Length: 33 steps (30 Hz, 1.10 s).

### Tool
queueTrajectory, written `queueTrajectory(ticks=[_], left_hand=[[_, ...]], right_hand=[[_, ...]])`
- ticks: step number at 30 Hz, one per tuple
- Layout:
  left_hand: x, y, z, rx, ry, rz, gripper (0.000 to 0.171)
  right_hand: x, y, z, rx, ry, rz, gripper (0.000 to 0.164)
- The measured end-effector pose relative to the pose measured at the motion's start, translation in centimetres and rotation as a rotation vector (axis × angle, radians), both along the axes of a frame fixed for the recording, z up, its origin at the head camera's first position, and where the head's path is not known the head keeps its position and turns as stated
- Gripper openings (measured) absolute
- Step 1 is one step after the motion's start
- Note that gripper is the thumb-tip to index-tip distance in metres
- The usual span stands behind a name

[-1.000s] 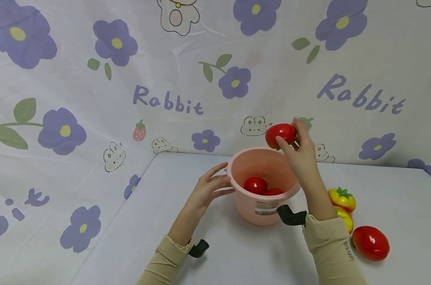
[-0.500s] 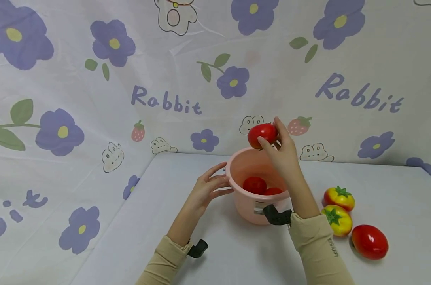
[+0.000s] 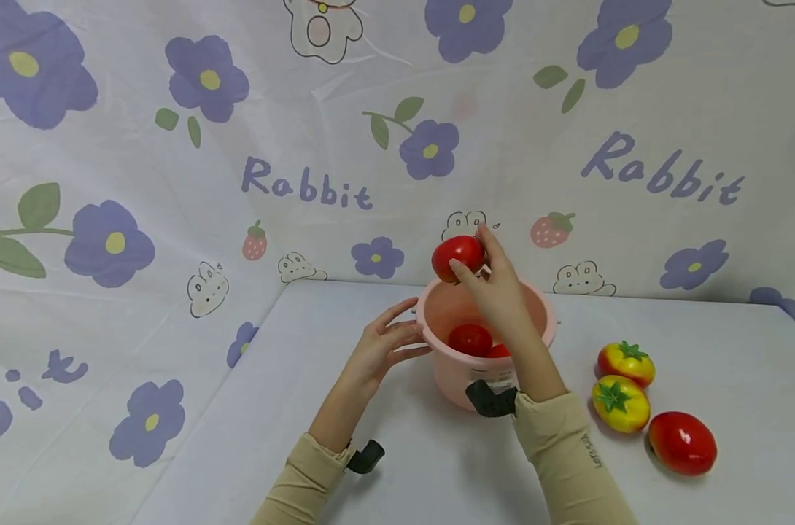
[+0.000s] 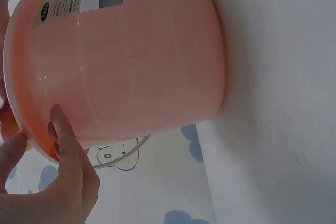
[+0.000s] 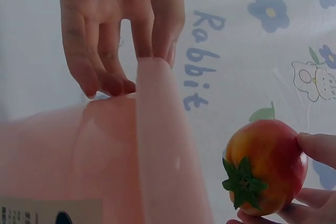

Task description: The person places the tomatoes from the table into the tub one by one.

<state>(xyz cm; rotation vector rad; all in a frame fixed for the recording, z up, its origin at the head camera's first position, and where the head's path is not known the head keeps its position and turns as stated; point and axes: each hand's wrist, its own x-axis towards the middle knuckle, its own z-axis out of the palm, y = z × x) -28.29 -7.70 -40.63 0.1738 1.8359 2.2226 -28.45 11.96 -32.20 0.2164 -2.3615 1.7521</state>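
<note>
My right hand (image 3: 492, 288) holds a shiny red-and-yellow tomato (image 3: 459, 257) between thumb and fingers, above the far rim of a pink bucket (image 3: 476, 383). In the right wrist view, the green leafy top of this tomato (image 5: 268, 166) faces the camera. My left hand (image 3: 378, 354) grips the bucket at its left rim, with the thumb at the edge and the fingers against the outer wall, as the left wrist view shows of the hand (image 4: 63, 177). Inside the bucket lie red tomatoes (image 3: 470, 340), one partly hidden behind my right hand.
Right of the bucket, two yellow-and-red tomatoes (image 3: 621, 405) with green tops sit close together, beside a larger red one (image 3: 683, 443). A flower-patterned cloth (image 3: 319, 109) hangs behind the white table (image 3: 404, 467). A thin bucket handle (image 4: 126, 156) hangs at the side.
My right hand has carried the tomato leftward over the bucket, dipping slightly lately. The left hand stays at the rim, and the bucket has not moved.
</note>
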Motion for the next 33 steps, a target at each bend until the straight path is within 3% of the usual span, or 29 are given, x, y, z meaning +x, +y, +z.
queueTrajectory(ticks=[20,33], left_hand=[[-0.1,0.0,0.0,0.017,-0.001,-0.008,0.045],[-0.1,0.0,0.0,0.027,0.007,-0.010,0.045]], right_hand=[[0.5,0.2,-1.2,0.053,-0.055,0.029,0.081],[0.5,2.7,-1.3,0.086,-0.012,-0.014,0.082]])
